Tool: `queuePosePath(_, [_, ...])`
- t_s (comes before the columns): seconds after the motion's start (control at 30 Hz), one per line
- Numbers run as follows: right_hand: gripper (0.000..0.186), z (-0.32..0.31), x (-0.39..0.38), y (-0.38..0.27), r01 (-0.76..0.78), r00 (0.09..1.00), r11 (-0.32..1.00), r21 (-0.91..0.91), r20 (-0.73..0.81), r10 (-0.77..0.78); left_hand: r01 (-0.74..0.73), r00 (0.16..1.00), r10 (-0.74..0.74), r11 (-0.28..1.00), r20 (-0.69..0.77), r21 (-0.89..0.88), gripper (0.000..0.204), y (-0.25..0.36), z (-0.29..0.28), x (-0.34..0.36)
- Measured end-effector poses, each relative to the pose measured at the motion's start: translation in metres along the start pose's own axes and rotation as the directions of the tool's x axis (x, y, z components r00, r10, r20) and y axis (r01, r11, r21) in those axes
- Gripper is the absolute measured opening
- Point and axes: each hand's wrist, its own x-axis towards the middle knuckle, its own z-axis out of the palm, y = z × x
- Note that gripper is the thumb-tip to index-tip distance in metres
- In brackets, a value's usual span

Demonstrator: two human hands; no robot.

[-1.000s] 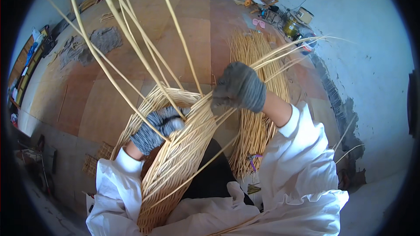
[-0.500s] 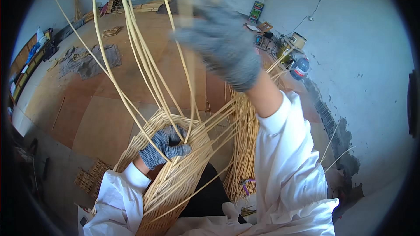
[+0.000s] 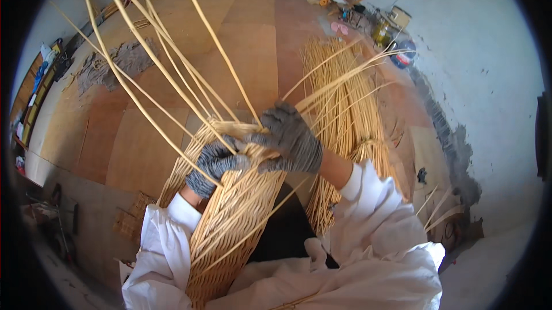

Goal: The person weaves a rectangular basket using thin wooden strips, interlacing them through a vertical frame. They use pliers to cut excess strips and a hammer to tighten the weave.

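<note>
A half-woven wicker basket (image 3: 233, 232) of pale willow rods leans across my lap, its rim uppermost. My left hand (image 3: 214, 167), in a grey knit glove, grips the near rim, fingers inside and thumb outside. Beside it my right hand (image 3: 290, 140), gloved too, is closed on a willow rod at the rim's right corner; its fingers hide the rod's bend. Long upright rods (image 3: 135, 88) rise from the rim and fan out to the upper left. Other rod ends stick out from the basket's side toward the right.
A big bundle of loose willow rods (image 3: 339, 108) lies on the floor right of the basket. Beyond it stand a blue-capped water jug (image 3: 403, 56) and clutter along the wall. Grey cloth (image 3: 118, 65) lies at the far left; a small woven piece (image 3: 131, 215) rests left of my arm.
My right hand has come down from high above the basket to its rim, beside the left hand. The left hand keeps its hold. The whole view has shifted, showing more of the rod bundle.
</note>
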Motion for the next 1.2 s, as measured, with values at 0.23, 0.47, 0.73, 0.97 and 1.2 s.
queuePosePath(0.23, [0.046, 0.025, 0.0, 0.011, 0.089, 0.983, 0.993, -0.082, -0.152, -0.1, -0.274, 0.956, 0.27, 0.961, -0.116, -0.023, 0.092, 0.039, -0.038, -0.057])
queuePosePath(0.47, [0.043, 0.032, 0.003, 0.017, 0.091, 0.985, 0.975, -0.201, -0.123, -0.117, -0.297, 0.946, 0.295, 0.618, 0.136, 0.728, 0.036, 0.091, 0.038, -0.049])
queuePosePath(0.73, [0.04, 0.022, -0.012, 0.026, 0.045, 0.99, 0.996, -0.074, -0.127, -0.055, -0.25, 0.951, 0.306, 0.697, 0.036, 0.672, 0.02, 0.093, 0.066, -0.06])
queuePosePath(0.97, [0.04, 0.021, -0.01, -0.002, 0.073, 0.981, 0.993, -0.089, -0.175, -0.088, 0.273, 0.953, -0.234, 0.939, -0.194, 0.209, 0.032, 0.087, 0.003, -0.022])
queuePosePath(1.2, [0.037, -0.003, -0.028, 0.002, 0.089, 0.98, 0.996, 0.011, -0.178, -0.086, -0.494, 0.818, 0.569, 0.613, 0.09, 0.617, 0.039, 0.149, 0.047, 0.066])
